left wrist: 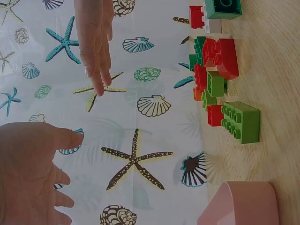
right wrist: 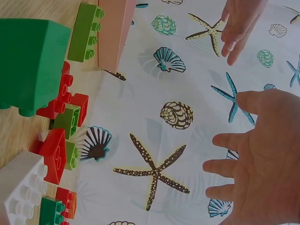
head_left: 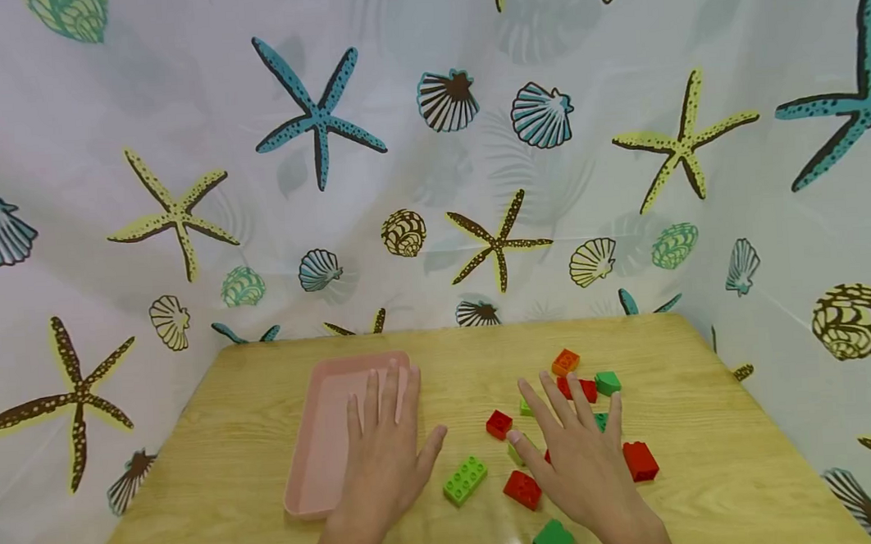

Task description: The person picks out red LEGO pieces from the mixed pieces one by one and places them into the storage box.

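My left hand (head_left: 389, 451) is held out flat above the right part of a pink tray (head_left: 329, 429), fingers spread and holding nothing. My right hand (head_left: 581, 457) hovers with spread fingers over a group of toy building bricks and hides some of them. Between the hands lie a light green brick (head_left: 464, 480), a small red brick (head_left: 498, 424) and a curved red brick (head_left: 522, 490). A dark green brick (head_left: 553, 540) sits near the front edge, and another red brick (head_left: 641, 462) is right of my right hand. Both wrist views show the hands raised, apart from the bricks.
At the back of the group are an orange brick (head_left: 565, 361) and a green brick (head_left: 607, 383). A white brick (right wrist: 23, 187) shows in the right wrist view. The wooden table (head_left: 216, 456) is bordered by a curtain (head_left: 401, 175) printed with shells and starfish.
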A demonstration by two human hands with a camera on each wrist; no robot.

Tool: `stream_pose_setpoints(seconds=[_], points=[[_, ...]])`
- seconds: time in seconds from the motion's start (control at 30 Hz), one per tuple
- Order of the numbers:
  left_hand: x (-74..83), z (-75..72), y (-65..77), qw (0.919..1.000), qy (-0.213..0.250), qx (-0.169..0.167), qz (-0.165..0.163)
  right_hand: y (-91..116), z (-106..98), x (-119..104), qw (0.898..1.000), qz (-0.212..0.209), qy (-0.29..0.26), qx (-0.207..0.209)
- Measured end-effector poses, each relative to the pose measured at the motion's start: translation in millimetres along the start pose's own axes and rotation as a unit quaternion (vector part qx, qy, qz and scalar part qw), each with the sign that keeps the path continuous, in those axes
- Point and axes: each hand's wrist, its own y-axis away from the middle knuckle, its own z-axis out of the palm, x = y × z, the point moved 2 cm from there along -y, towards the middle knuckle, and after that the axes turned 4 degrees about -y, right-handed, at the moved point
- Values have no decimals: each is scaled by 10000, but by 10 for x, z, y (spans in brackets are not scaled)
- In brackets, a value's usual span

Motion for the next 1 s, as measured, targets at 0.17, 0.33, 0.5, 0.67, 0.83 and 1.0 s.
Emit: stream_pose_setpoints(seconds=[0.17,0.33,0.5,0.67,0.83,1.0], points=[[-11,-29,18,10000,69,-32,-47,8,-4,-13,10000,-13,0,20],[-31,-66,54,9998,126,-66,-103,40,0,-38,9999,-33,-100,47],[-55,-78,49,9998,168,65,-18,37,-22,-54,9999,-52,-92,94],[-97,-78,2,9983,251,453,270,22,-15,-33,9997,-82,-143,154],[-190,-44,-5,9964,392,664,347,19,35,-14,9994,-158,-249,194],[-291,6,20,9979,323,534,179,10,85,-15,9983,-345,-355,297]])
